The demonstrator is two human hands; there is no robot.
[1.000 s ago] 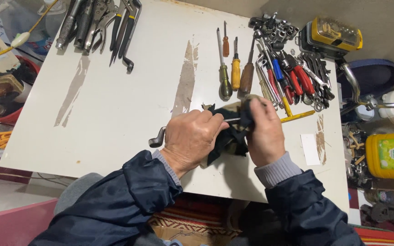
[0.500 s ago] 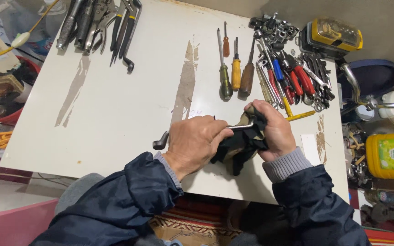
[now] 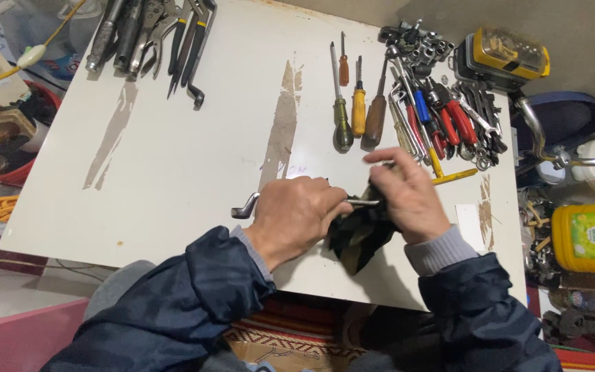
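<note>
Steel wrench [image 3: 246,206] lies across the near edge of the white board [image 3: 173,151], and you hold it level, its long axis running left to right, the bent end poking out left of your left hand [image 3: 297,217]. That hand is closed around the shaft. Your right hand [image 3: 408,196] has slid further right along it since a moment ago, fingers wrapping the dark rag [image 3: 356,231] over the other end, so the wiping has reached that tip
</note>
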